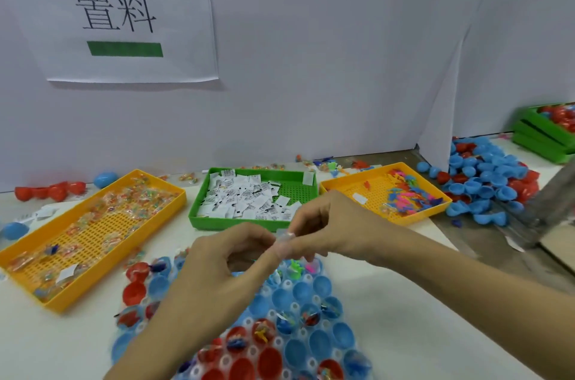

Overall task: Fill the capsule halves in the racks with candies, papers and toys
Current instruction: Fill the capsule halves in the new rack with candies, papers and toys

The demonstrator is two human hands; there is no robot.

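Note:
A rack [298,345] of blue and red capsule halves lies at the near middle of the table; some halves hold small toys and wrapped bits, others show bare insides. Above its far end my left hand [217,264] and my right hand [323,227] meet. Both pinch a small clear wrapped piece [284,238] between their fingertips. Behind them stand a long yellow tray of wrapped candies [93,230], a green tray of white paper slips [249,196] and a yellow tray of small coloured toys [401,193].
A heap of loose blue and red capsule halves [488,177] lies at the right, with stacked green trays [544,137] beyond it. A few red halves [49,190] and blue ones sit at the far left. A white partition with a paper sign stands behind.

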